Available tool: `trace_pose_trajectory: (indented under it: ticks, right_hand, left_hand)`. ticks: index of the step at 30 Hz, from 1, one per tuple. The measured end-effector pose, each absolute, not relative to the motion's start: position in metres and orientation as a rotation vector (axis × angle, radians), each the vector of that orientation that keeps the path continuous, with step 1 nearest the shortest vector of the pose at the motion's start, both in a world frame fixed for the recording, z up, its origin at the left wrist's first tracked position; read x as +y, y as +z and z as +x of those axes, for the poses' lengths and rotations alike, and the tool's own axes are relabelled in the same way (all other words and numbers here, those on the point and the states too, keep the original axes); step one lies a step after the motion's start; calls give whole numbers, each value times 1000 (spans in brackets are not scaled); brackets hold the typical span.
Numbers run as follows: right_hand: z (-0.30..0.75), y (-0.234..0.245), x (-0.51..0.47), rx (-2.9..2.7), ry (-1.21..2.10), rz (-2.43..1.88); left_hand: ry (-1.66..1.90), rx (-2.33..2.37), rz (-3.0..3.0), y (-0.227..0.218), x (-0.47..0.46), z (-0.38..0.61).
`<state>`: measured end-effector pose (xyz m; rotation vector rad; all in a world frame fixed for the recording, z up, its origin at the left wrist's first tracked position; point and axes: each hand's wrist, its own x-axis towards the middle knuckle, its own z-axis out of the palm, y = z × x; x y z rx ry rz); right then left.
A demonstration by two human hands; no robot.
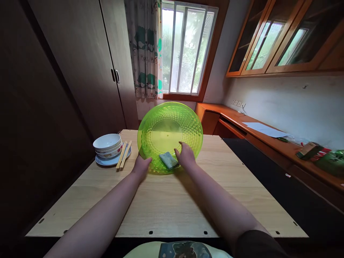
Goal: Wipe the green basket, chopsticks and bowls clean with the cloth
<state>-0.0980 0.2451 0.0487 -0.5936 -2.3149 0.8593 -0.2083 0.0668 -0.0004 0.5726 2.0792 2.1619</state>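
A clear green plastic basin (170,134) stands tipped up on its near rim on the wooden table (166,200), its open side facing me. My left hand (142,166) grips the basin's lower left rim, fingers wrapped round the edge. My right hand (185,156) rests inside the lower right of the basin with its fingers lying flat. A small blue-green cloth (168,160) lies in the basin at the bottom, just left of my right hand and touching it.
At the table's left, stacked white bowls (107,145) sit on a plate with wooden chopsticks (123,154) laid across its edge. Tall wardrobe doors stand at left. A long wooden counter (268,139) with papers and packets runs along the right wall.
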Motion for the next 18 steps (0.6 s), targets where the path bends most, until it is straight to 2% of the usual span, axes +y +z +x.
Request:
trace_pose_trajectory:
  ticks: [3,6,10,18]
  right_hand:
    - [-90,33,226,-2581,564,-143]
    - [-87,12,217,-2757,469,5]
    - [-91,1,218,-2873,453,52]
    - [-101,9,222,-2981,456,78]
  left_hand:
    - [2202,2013,587,-2,68,-208]
    - [2202,1991,591,0,68,-207]
    - [2168,2059,598,7,67,-201]
    - [2146,2180,593,9,71,-191]
